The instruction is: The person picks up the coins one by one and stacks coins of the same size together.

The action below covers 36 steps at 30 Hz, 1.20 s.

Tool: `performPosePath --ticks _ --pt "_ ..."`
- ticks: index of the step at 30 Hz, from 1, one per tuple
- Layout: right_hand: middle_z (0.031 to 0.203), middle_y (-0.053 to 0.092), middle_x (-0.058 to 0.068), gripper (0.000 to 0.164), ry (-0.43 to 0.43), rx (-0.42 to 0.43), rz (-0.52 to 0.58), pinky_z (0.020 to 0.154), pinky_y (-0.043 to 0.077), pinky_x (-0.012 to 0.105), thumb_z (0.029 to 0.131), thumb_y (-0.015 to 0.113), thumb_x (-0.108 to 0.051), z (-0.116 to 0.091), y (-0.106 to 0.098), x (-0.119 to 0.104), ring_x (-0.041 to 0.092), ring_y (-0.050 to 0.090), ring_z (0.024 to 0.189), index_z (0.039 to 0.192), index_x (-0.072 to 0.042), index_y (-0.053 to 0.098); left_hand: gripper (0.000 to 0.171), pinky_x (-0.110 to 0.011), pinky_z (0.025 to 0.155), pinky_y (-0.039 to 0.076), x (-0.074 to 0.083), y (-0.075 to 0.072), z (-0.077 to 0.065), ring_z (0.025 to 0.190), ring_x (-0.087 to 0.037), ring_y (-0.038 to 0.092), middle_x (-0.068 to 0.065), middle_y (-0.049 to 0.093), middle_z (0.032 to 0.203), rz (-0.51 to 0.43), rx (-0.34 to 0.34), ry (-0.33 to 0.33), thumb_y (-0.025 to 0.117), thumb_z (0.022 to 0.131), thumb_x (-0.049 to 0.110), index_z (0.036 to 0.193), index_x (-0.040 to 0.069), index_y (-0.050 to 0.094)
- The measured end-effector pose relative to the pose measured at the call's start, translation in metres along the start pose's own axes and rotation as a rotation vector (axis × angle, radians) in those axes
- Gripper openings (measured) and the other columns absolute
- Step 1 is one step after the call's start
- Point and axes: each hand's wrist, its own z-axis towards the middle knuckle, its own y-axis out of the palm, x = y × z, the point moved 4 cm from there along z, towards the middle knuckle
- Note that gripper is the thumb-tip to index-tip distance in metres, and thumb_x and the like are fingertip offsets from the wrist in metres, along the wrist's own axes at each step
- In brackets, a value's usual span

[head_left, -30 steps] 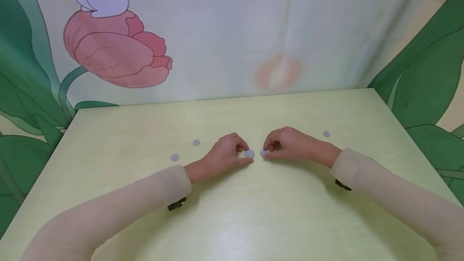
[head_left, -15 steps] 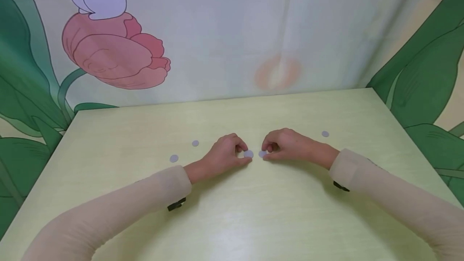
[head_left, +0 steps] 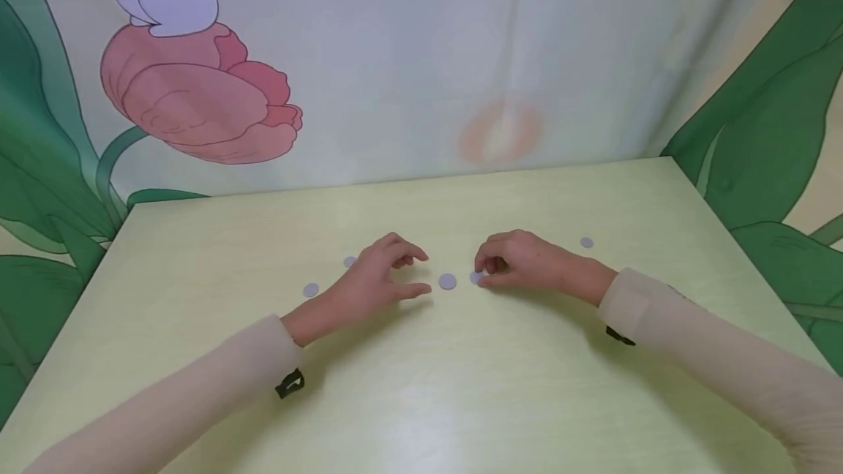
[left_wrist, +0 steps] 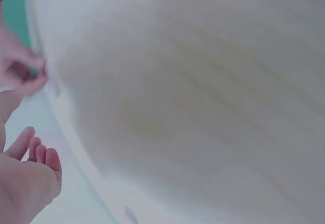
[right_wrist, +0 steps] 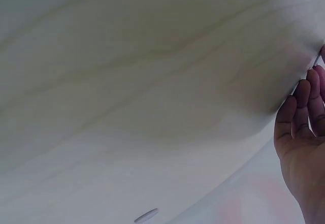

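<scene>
In the head view a pale lilac disc point(head_left: 448, 281) lies flat near the middle of the table. To its left, my left hand point(head_left: 369, 280) is apart from it, thumb and fingers spread with nothing between them. My right hand point(head_left: 520, 262) pinches a smaller-looking second disc point(head_left: 476, 278) at the tabletop, its fingertips partly covering it. In the left wrist view the left hand point(left_wrist: 30, 178) shows with fingers parted. The right hand point(right_wrist: 304, 117) is at the edge of the right wrist view, fingers bent down at the table, a thin disc edge by the fingertips.
Further discs lie on the pale wooden table point(head_left: 421, 386): one left disc point(head_left: 311, 290), another disc point(head_left: 350, 262) partly behind the left hand, and a far right disc point(head_left: 587, 242). A printed curtain point(head_left: 395, 79) hangs along the table's back edge.
The left hand has let go of the middle disc and drawn back to the left, its fingers spreading. The right hand stays at its disc.
</scene>
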Motion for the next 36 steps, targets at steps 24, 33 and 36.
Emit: performPosePath --ticks 24,33,36 --pt "0.087 0.064 -0.011 0.012 0.041 0.063 0.098 0.074 0.052 0.023 0.090 0.079 -0.018 -0.011 0.005 0.007 0.007 0.058 0.079 0.102 -0.014 0.079 0.040 -0.042 0.085 0.052 -0.077 -0.086 -0.092 0.095 -0.026 0.059 -0.010 0.061 0.107 0.170 0.093 -0.166 0.080 0.088 0.016 0.123 0.001 0.066" --pt "0.087 0.064 -0.010 0.013 0.054 0.061 0.111 0.075 0.052 0.024 0.090 0.079 -0.018 -0.009 0.003 0.006 0.009 0.058 0.080 0.102 -0.015 0.079 0.036 -0.024 0.074 0.050 -0.098 -0.088 -0.090 0.086 -0.019 0.056 -0.005 0.062 0.097 0.151 0.054 -0.182 0.085 0.084 0.015 0.116 0.004 0.071" --pt "0.087 0.064 -0.010 0.013 0.072 0.055 0.120 0.075 0.052 0.024 0.090 0.080 -0.018 -0.010 0.002 0.006 0.010 0.059 0.080 0.102 -0.015 0.079 0.035 -0.022 0.073 0.051 -0.104 -0.089 -0.090 0.085 -0.019 0.057 -0.004 0.062 0.096 0.124 0.052 -0.183 0.086 0.083 0.017 0.113 0.007 0.073"
